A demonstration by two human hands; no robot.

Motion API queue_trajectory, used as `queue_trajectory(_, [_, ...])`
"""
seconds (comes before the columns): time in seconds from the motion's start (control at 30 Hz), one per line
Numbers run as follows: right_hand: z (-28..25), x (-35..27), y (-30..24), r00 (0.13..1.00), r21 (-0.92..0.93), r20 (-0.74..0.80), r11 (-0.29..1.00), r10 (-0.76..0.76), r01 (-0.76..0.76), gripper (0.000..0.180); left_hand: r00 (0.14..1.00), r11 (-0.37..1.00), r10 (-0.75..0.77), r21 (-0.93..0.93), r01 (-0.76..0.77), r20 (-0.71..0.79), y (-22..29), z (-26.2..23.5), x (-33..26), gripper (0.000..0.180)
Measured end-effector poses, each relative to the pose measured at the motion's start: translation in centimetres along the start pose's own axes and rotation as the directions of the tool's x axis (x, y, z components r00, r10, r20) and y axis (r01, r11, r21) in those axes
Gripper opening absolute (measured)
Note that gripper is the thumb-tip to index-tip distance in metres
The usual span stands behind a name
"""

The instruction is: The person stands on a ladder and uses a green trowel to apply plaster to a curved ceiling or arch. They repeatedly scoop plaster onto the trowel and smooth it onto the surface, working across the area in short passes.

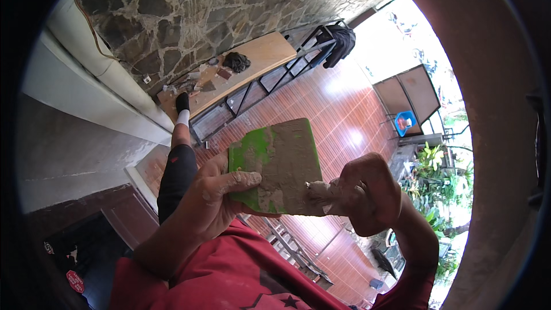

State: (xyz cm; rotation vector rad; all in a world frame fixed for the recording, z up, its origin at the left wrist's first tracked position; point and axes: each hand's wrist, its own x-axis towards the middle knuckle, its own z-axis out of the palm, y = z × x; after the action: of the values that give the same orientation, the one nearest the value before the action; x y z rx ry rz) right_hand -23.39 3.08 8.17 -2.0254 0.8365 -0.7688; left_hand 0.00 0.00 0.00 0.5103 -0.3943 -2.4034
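Note:
My left hand (pixel 221 189) grips a flat green board (pixel 259 143), thumb on its upper face and fingers beneath. Grey-brown wet plaster or clay (pixel 295 152) coats most of that face, and bare green shows along the left side. At the board's lower right edge, my right hand (pixel 367 195) is closed, with its fingers curled. A small paste-smeared piece (pixel 321 194) sticks out from its fingers against the coating; its kind is hidden by the smears. Paste also whitens my left thumb.
A long wooden bench (pixel 264 51) on black metal legs stands along a stone wall (pixel 201 6). On it lie a dark crumpled bundle (pixel 236 62) and scattered scraps. A leg in dark shorts (pixel 179 178) reaches toward it. Right of the tiled floor (pixel 338 97) are a blue basin (pixel 404 121) and plants.

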Motion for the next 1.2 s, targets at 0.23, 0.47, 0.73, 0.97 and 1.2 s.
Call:
queue_trajectory(0.23, [-0.6, -0.3, 0.8, 0.995, 0.016, -0.027, 0.995, 0.094, -0.094, 0.024, 1.0, 0.999, 0.024, 0.022, -0.024, 0.015, 0.4, -0.3, 0.5, 0.052])
queue_trajectory(0.47, [0.0, -0.9, 1.2, 0.999, 0.021, -0.015, 0.999, 0.039, -0.039, 0.023, 0.999, 0.999, 0.037, 0.016, -0.037, -0.014, 0.1, 0.0, 0.4, 0.051])
queue_trajectory(0.73, [0.0, -1.7, 1.3, 0.991, 0.273, -0.053, 0.957, 0.121, -0.102, 0.022, 1.0, 1.0, -0.003, -0.03, 0.003, -0.014, 0.1, -0.2, 0.1, 0.052])
queue_trajectory(0.97, [0.4, -0.9, 1.1, 0.99, 0.313, -0.097, 0.947, 0.102, -0.067, 0.019, 1.0, 1.0, 0.009, -0.018, -0.009, -0.016, -0.1, -0.4, 0.2, 0.05])
queue_trajectory(1.2, [-2.0, 0.9, -2.2, 0.988, -0.084, 0.085, 0.989, 0.132, -0.125, 0.024, 1.0, 0.999, 0.018, 0.034, -0.018, -0.006, -0.1, -0.5, 0.2, 0.05])
